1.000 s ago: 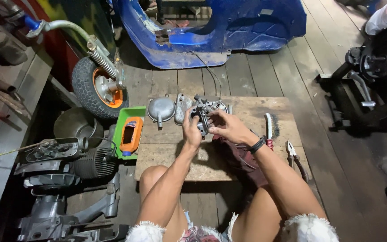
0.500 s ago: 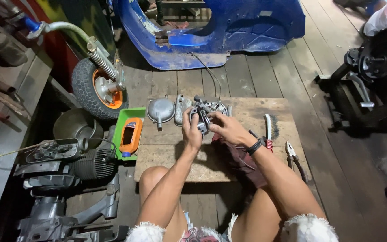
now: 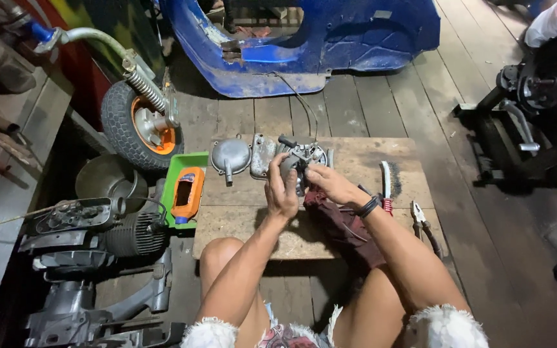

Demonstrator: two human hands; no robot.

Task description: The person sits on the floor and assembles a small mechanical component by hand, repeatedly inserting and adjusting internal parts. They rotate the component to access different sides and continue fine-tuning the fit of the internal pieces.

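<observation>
Metal carburettor [image 3: 301, 161] gripped by left hand [image 3: 282, 193], right hand [image 3: 330, 183]; wooden board [image 3: 394, 154] edge well apart.

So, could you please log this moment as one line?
left hand: holds metal engine part | right hand: on same part | dark red rag beneath | wire brush, pliers at right

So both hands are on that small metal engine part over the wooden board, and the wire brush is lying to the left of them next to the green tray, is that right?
Not quite. In the head view the left hand and right hand do hold the metal engine part over the wooden board, but the wire brush lies to their right; the green tray sits left.
</observation>
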